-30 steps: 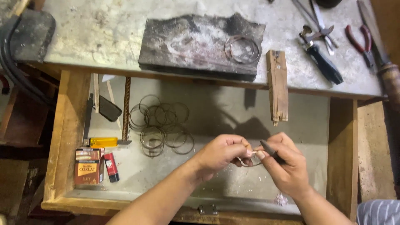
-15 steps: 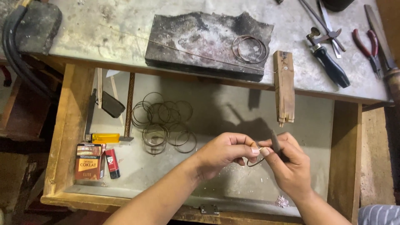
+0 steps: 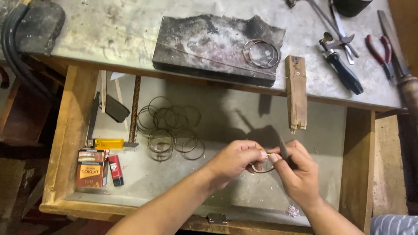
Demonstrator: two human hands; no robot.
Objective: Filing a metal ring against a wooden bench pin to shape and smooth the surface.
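Wire ring: pinched in your left hand fingers over the open drawer. Your right hand, touching it, gripped a slim file standing upright across the ring's rim.

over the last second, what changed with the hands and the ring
The left hand and right hand drew closer until their fingertips meet over the thin wire ring, and the slim dark tool in the right hand swung from slanting sideways to nearly upright. Nothing was picked up or let go. The loose rings in the drawer stayed put.
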